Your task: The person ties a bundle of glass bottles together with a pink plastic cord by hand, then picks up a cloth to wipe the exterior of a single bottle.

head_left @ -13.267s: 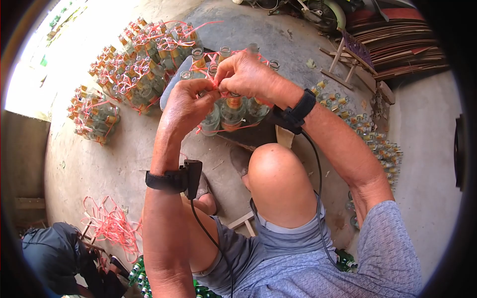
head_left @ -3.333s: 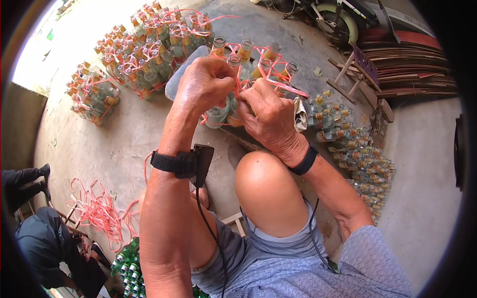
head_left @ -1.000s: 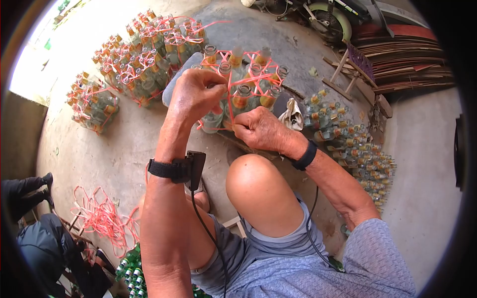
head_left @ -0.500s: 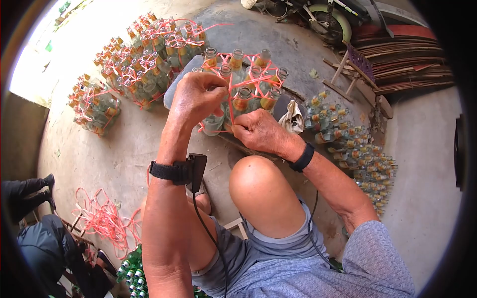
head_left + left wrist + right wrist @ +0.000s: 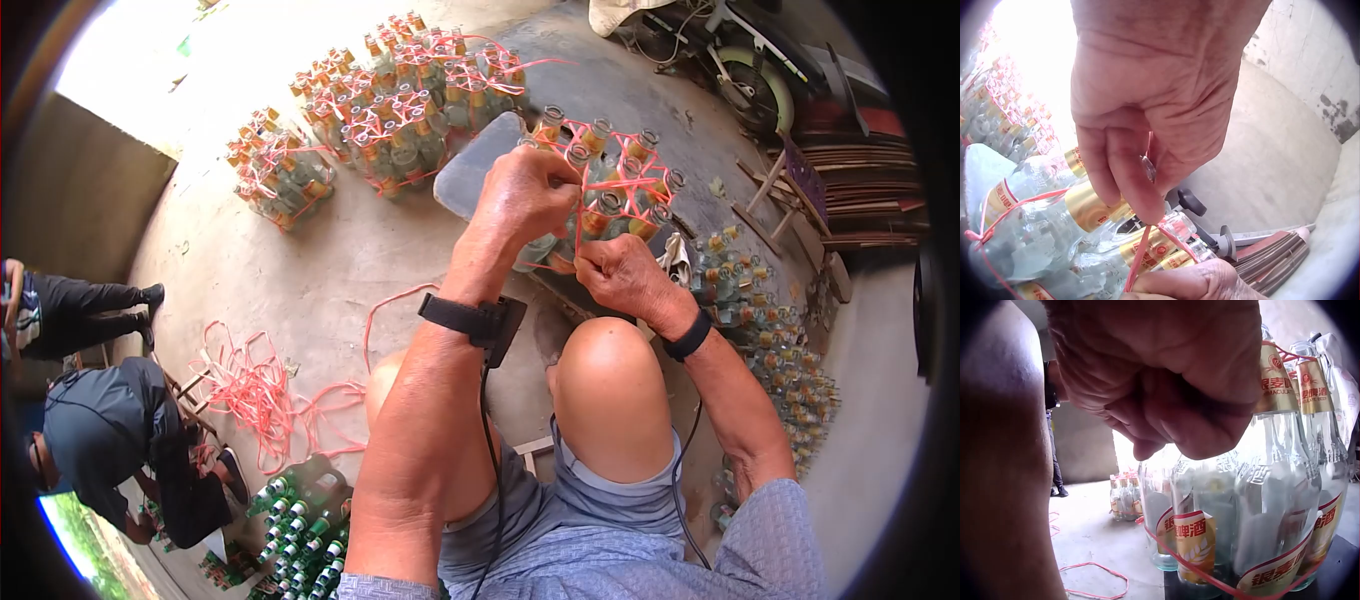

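A bundle of clear glass beer bottles point(image 5: 598, 222) with gold neck labels is laced around the necks with pink plastic strap point(image 5: 580, 222). My left hand point(image 5: 532, 195) pinches the strap beside a bottle mouth at the bundle's near left. Lower on the near side, my right hand point(image 5: 632, 278) grips the same strap in curled fingers, and the length between the hands runs straight. In the left wrist view, the strap point(image 5: 1138, 259) passes from the fingertips down to the right thumb. The right wrist view shows another strap loop around the bottles' point(image 5: 1275, 506) lower bodies; the right palm's inside is hidden.
Tied bottle bundles point(image 5: 385, 130) stand beyond to the left. Loose clear bottles point(image 5: 770, 330) line the right side, green bottles point(image 5: 300, 520) the lower left. A tangle of pink strap point(image 5: 250, 395) lies on the floor near a crouching person point(image 5: 110, 420). A motorbike point(image 5: 740, 80) stands behind.
Since 3.3 seconds ago my right hand has come down from the bottle tops to the bundle's near side, drawing the strap down. Over the last half second the head view swung left; both hands kept hold.
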A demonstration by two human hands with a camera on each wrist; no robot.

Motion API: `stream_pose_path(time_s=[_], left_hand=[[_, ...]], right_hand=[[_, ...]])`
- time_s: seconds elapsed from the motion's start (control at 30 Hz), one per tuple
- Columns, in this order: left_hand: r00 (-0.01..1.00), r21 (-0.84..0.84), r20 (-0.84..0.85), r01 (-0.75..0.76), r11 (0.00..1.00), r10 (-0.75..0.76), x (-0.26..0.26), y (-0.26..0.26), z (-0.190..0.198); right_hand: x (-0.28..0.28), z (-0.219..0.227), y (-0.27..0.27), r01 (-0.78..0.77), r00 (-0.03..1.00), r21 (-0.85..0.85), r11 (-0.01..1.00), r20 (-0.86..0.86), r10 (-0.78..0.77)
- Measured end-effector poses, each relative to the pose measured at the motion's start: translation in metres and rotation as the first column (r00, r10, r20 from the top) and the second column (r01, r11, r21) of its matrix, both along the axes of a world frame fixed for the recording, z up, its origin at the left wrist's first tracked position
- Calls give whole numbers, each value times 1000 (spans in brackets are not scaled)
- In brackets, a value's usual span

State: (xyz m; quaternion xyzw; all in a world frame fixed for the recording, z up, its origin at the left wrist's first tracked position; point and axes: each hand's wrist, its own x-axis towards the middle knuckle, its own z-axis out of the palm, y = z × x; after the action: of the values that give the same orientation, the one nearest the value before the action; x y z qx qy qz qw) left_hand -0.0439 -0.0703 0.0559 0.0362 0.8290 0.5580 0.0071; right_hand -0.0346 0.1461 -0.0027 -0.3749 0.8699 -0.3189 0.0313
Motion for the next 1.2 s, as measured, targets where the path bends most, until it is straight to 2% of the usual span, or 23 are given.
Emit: stream_pose_path(time_s=[0.27,0.47,0.57,0.67,0.77,0.8,0.9,1.0,1.1,1.13,1.2], left_hand=[[999,9,-53,-4,1000,5,2,0,-6],[996,20,-86,-34,999,35,11,2,-7],[993,-43,-120,-30,999,25,10,2,-12],[977,-89,-212,-50,995,30,10,3,-22],[971,-131,-232,-82,988,50,13,2,-21],[981,-72,-173,-106,992,92,16,3,-16],[969,-10,-211,-133,991,128,21,3,-13],[943,10,-270,-198,980,193,23,-2,-19],[936,-28,-265,-249,968,233,29,-14,-19],[940,25,-210,-271,962,271,35,-15,-9],[938,126,-88,-322,938,334,51,-17,9]], right_hand=[[-3,6,1,-1,994,2,1000,111,1],[-5,-11,2,43,997,-94,995,62,-37],[1,-9,6,116,966,-92,989,244,-90],[2,-5,19,100,931,52,994,347,-112],[8,13,36,52,942,97,994,325,-82],[9,29,40,57,942,177,982,315,-112],[4,82,48,39,967,169,985,243,-80],[-16,117,46,131,986,-7,991,108,-130],[-41,129,35,135,985,19,991,-115,-132],[-46,128,30,126,976,159,979,-198,-93],[-59,107,18,126,972,201,971,-221,-80]])
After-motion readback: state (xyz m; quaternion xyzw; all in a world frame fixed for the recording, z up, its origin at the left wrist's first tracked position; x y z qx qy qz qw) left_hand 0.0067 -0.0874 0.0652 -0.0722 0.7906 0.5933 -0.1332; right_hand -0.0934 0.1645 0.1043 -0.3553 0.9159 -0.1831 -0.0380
